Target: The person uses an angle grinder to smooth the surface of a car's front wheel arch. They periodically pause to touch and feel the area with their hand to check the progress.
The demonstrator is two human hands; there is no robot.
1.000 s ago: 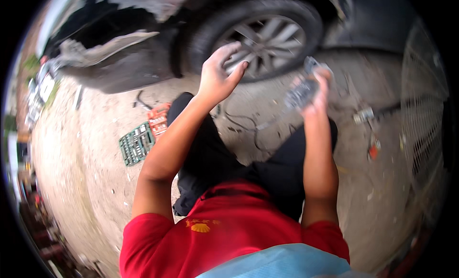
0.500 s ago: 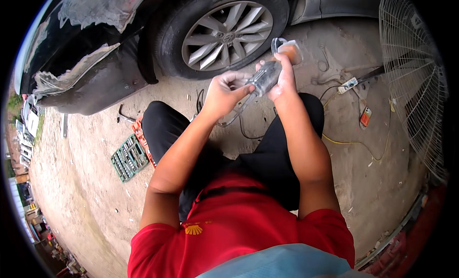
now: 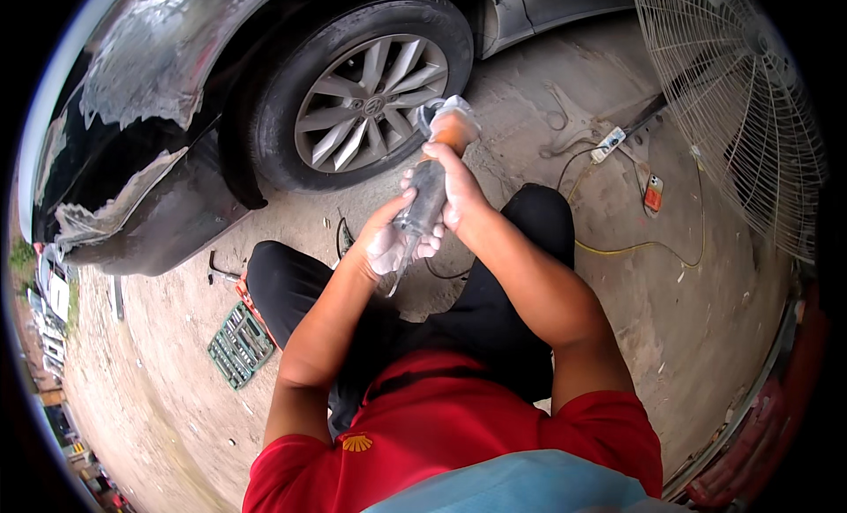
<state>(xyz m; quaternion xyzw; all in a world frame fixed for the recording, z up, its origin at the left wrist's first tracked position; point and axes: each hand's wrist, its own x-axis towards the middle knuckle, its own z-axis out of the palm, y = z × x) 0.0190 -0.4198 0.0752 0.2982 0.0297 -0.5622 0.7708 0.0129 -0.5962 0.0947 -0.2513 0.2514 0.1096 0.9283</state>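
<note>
While a car (image 3: 176,226) and, toward the right edge, a fan (image 3: 737,98) stand on dusty ground (image 3: 706,337), left fingers (image 3: 430,245) and right fingers (image 3: 444,154) clamp a tool (image 3: 429,194).

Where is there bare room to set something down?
Mostly bare ground lies left of the green tool case, and below the yellow cable at right. Crowded: between the right knee and fan, with power strip and orange device.

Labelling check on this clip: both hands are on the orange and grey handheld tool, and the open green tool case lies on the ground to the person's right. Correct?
Wrong side: in the head view the open green tool case lies to the person's left. Both hands are on the handheld tool.
</note>
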